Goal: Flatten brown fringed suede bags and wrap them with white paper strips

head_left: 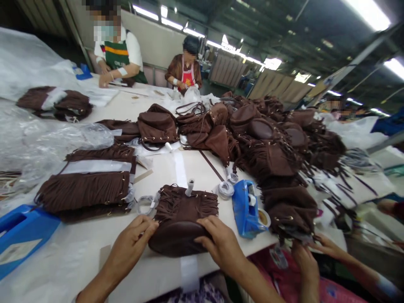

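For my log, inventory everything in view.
Fringed bag with oval base: one, dark brown, front centre
Heaped fringed bags: many, brown, behind and right
Flat fringed bundles: two, brown, left
Plastic tape dispensers: at least two, blue, left and right
Crumpled plastic sheeting: count unclear, transparent, left
Wrapped coils: several, grey, beside bag
Flat worktable: one, white, underneath
Tubular ceiling lights: several, white, overhead
Coworkers: at least three, green, red, pink clothing, behind and right
Left hand: one, bare, at bag's left
Right hand: one, bare, at bag's right

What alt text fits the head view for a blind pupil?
Left hand and right hand hold a brown fringed bag by its smooth oval end at a pale table. A blue tape dispenser stands nearby, with more brown bags beyond.
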Motion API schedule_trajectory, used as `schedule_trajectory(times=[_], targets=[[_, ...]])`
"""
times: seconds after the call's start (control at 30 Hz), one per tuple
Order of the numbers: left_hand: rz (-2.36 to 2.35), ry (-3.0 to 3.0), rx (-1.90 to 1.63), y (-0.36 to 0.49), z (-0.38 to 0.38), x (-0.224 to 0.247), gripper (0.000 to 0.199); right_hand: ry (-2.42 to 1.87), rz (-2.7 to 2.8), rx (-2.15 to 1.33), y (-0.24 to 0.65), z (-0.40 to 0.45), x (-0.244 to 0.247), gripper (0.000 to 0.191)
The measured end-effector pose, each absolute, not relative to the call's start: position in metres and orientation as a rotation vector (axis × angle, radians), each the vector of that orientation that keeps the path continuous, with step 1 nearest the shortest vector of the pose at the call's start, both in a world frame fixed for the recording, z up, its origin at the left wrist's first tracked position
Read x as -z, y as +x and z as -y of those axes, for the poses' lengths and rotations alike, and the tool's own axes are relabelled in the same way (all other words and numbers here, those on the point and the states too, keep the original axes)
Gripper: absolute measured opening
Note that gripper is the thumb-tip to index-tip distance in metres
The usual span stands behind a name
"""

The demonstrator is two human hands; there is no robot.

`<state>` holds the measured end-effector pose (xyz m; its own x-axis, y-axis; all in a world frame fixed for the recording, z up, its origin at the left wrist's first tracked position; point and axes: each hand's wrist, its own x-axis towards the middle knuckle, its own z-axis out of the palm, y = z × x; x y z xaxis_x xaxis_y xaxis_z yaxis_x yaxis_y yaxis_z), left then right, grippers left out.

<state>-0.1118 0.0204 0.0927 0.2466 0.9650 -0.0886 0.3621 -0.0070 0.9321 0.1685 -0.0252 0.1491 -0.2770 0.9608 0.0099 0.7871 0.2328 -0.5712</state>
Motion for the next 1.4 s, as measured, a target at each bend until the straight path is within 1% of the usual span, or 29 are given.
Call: schedule_trajectory(times=[0.1, 0.17, 0.23, 0.33, 0.4, 0.5, 0.57, 0.63, 0.73, 0.83, 0.93, 1.03, 1.1, 1.23, 1.33, 1.4], targets=[[-1.187, 1.249, -0.806, -0.114, -0.046, -0.109, 0.033, -1.575, 2.146, -0.649, 0.173, 0.024, -0.149, 0.032], [-1.163, 1.054, -0.835, -0.122, -0.064, -0.118, 0.031, -1.566, 2.160, -0.637, 0.176, 0.024, -0.150, 0.035], [-1.200, 0.946, -0.976, -0.132, -0.073, -0.125, 0.028, -1.579, 2.178, -0.615, 0.178, 0.025, -0.151, 0.035], [-1.315, 0.796, -1.288, -0.138, -0.060, -0.130, 0.024, -1.599, 2.203, -0.562, 0.179, 0.028, -0.152, 0.037], [-1.481, 0.918, -1.353, -0.133, -0.032, -0.127, 0.029, -1.611, 2.212, -0.476, 0.178, 0.034, -0.151, 0.045], [-1.644, 1.401, -1.046, -0.119, 0.013, -0.110, 0.043, -1.669, 2.195, -0.287, 0.176, 0.047, -0.145, 0.060], [-1.590, 1.557, -0.857, -0.111, 0.030, -0.094, 0.052, -1.745, 2.155, -0.177, 0.174, 0.056, -0.139, 0.061], [-1.524, 1.609, -0.748, -0.106, 0.033, -0.078, 0.059, -1.831, 2.097, -0.120, 0.173, 0.064, -0.133, 0.057], [-1.465, 1.632, -0.675, -0.105, 0.022, -0.060, 0.064, -1.912, 1.995, -0.218, 0.173, 0.071, -0.122, 0.056], [-1.395, 1.596, -0.699, -0.107, 0.009, -0.051, 0.066, -1.835, 1.838, -0.489, 0.175, 0.074, -0.110, 0.058], [-1.328, 1.447, -0.784, -0.106, 0.003, -0.048, 0.064, -1.655, 1.647, -0.695, 0.176, 0.072, -0.101, 0.046], [-1.246, 1.231, -0.889, -0.101, 0.001, -0.051, 0.060, -1.596, 1.521, -0.806, 0.178, 0.067, -0.094, 0.033], [-1.224, 1.116, -0.934, -0.097, 0.002, -0.052, 0.060, -1.598, 1.467, -0.831, 0.180, 0.065, -0.088, 0.030], [-1.234, 0.881, -0.957, -0.086, 0.005, -0.050, 0.059, -1.593, 1.495, -0.703, 0.182, 0.063, -0.068, 0.030], [-1.239, 0.824, -0.917, -0.080, 0.007, -0.050, 0.050, -1.575, 1.597, -0.655, 0.183, 0.064, -0.054, 0.037], [-1.232, 0.838, -0.885, -0.077, 0.008, -0.053, 0.043, -1.612, 1.675, -0.646, 0.185, 0.064, -0.054, 0.043]])
